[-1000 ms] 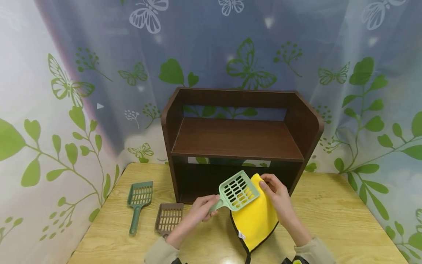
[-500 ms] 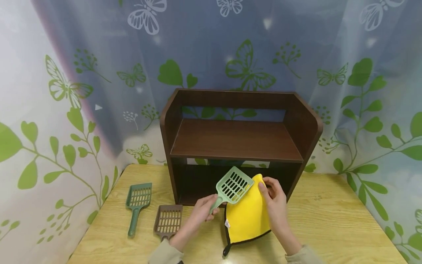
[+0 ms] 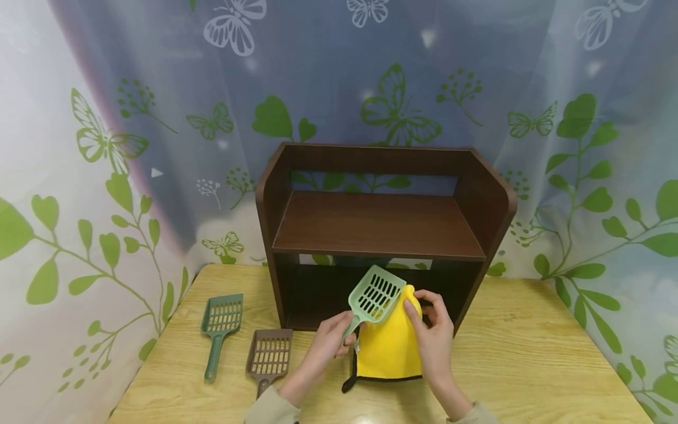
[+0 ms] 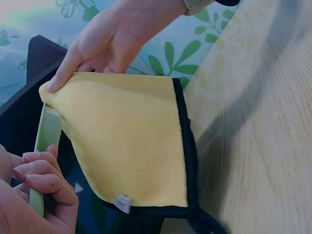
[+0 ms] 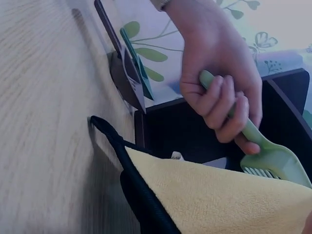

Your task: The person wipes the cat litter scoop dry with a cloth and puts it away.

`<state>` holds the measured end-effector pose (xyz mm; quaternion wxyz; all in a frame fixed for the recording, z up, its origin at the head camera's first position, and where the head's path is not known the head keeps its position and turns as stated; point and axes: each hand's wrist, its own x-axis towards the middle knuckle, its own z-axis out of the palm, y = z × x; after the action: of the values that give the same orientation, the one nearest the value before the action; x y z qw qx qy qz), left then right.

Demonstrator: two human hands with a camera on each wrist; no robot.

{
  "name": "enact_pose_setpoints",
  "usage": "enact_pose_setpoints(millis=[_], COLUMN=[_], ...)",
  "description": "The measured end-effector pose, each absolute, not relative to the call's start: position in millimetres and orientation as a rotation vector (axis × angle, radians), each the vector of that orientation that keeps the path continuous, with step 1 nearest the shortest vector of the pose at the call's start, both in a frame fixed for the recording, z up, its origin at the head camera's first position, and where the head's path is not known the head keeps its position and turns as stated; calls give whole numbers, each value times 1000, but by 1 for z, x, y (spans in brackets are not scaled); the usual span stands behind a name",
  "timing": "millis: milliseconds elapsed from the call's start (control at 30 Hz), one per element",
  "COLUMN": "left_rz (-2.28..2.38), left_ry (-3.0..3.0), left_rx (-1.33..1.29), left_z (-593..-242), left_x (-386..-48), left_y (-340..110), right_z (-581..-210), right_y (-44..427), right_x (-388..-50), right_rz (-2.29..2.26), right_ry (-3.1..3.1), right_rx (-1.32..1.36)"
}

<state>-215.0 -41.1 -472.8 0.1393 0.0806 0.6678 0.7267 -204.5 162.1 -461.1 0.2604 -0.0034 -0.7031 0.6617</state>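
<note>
A light green slotted litter scoop [image 3: 374, 294] is held up in front of the shelf, its handle gripped by my left hand [image 3: 331, 340]. Curled fingers wrap that handle in the right wrist view, where the scoop [image 5: 280, 161] meets the cloth. My right hand [image 3: 435, 335] pinches the top of a yellow cloth [image 3: 389, 350] with black edging and a black loop. The cloth's pinched part lies against the scoop's right edge, and the rest hangs down. In the left wrist view the cloth [image 4: 126, 141] hides most of the scoop's head.
A dark brown two-tier shelf [image 3: 378, 227] stands behind my hands on the wooden table [image 3: 529, 353]. To the left lie a dark green scoop [image 3: 222, 315] and a brown scoop [image 3: 269, 356]. A leaf-patterned curtain [image 3: 339, 76] surrounds the table.
My right hand has moved a little left and down along the scoop's edge with the cloth. The cloth's lower end has swung left. The scoop has shifted slightly left and up.
</note>
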Motion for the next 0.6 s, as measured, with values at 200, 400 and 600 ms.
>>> enact_pose_setpoints(millis=[200,400,600], left_rz=[2110,2116,2105], left_ry=[1964,1990,1990], left_rx=[210,171,169], left_z=[-470,-468,-468], left_x=[-218,-221,-221], left_y=[-38,-36,-36], right_z=[-466,-471,-452], right_y=[154,145,137], right_x=[-195,-185,-171], right_rz=[1728,1666,1690], right_ry=[-1952,-2048,-2062], right_rx=[108,174,151])
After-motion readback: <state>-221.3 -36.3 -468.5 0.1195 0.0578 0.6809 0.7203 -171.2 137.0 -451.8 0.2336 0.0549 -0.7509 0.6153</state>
